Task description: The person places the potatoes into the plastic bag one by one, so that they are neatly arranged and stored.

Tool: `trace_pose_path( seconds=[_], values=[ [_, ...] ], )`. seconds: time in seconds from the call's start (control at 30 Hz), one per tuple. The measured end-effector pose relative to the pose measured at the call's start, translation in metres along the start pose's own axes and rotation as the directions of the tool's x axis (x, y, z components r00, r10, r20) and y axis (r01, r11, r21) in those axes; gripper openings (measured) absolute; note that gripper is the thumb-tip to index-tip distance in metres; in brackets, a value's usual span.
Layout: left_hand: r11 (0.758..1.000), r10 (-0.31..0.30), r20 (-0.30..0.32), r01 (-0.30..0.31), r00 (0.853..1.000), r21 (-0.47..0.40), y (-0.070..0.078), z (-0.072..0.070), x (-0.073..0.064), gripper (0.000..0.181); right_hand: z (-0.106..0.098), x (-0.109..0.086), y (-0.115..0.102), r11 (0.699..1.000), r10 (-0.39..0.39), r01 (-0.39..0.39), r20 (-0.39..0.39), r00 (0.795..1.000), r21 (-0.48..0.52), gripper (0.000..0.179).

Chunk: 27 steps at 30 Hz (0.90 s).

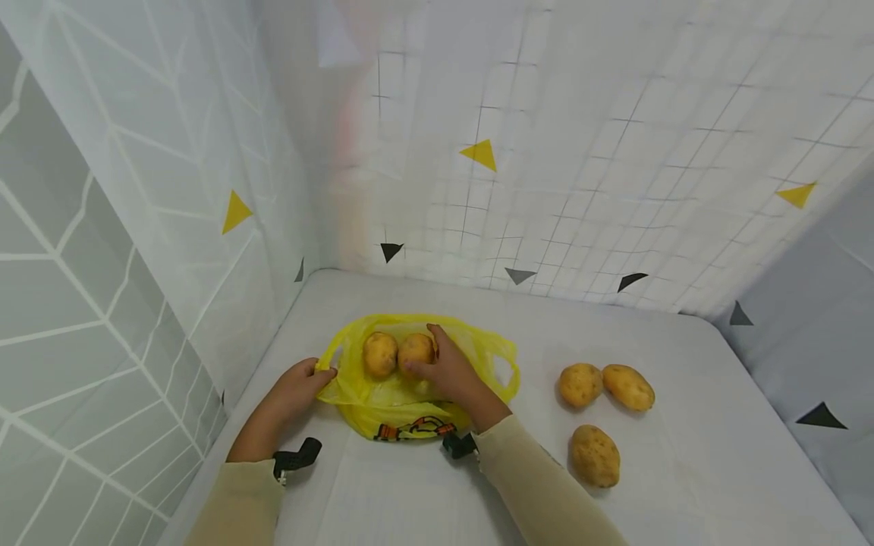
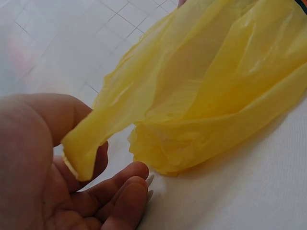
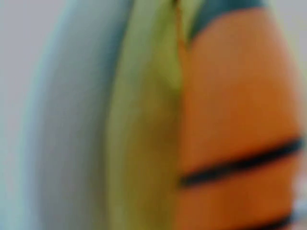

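A thin yellow plastic bag [image 1: 403,394] lies spread with its mouth open, its orange and black print at the near side. My left hand [image 1: 295,390] pinches one handle loop of it, and the left wrist view shows that handle [image 2: 86,143] between thumb and fingers. Inside the bag, one potato [image 1: 379,355] rests at the left. Right beside it, my right hand [image 1: 456,371] grips a second potato [image 1: 415,350] with thumb and fingers. The right wrist view is blurred and filled by the orange print [image 3: 240,110] on the yellow plastic; the hand is hidden there.
Three more potatoes sit on the white table [image 1: 382,493] to the right: a round one [image 1: 580,385], a longer one [image 1: 628,387] against it, and another [image 1: 595,456] nearer the front. Patterned sheet walls [image 1: 573,152] stand behind the table and along its sides.
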<state>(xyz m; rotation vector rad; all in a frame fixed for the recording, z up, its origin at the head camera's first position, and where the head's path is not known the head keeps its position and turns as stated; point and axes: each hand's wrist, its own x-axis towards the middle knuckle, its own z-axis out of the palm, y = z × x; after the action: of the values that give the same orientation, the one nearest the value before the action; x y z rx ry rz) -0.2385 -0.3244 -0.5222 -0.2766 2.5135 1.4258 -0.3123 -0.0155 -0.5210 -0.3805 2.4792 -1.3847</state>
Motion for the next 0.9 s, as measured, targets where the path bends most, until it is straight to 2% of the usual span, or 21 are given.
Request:
trace_pose_path(
  seconds=[0.33, 0.53, 0.77, 0.9],
  values=[
    [1.0, -0.021, -0.004, 0.021, 1.0, 0.011, 0.002, 0.001, -0.002, 0.038, -0.007, -0.017, -0.011, 0.998, -0.004, 0.007, -0.046, 0.999, 0.057, 0.097],
    [1.0, -0.017, 0.001, 0.017, 1.0, 0.013, 0.002, 0.002, -0.002, 0.04, -0.01, -0.028, -0.012, 0.993, -0.045, 0.053, -0.081, 0.996, 0.101, 0.093],
    [0.999, -0.038, 0.005, 0.038, 0.999, 0.013, 0.001, 0.002, -0.001, 0.043, -0.017, -0.045, -0.02, 0.988, -0.067, 0.08, -0.101, 0.993, 0.13, 0.094],
    [1.0, -0.021, -0.001, 0.021, 1.0, 0.023, 0.001, 0.002, -0.001, 0.043, -0.02, -0.053, -0.025, 0.989, -0.066, 0.08, -0.11, 0.992, 0.128, 0.094]
  ],
)
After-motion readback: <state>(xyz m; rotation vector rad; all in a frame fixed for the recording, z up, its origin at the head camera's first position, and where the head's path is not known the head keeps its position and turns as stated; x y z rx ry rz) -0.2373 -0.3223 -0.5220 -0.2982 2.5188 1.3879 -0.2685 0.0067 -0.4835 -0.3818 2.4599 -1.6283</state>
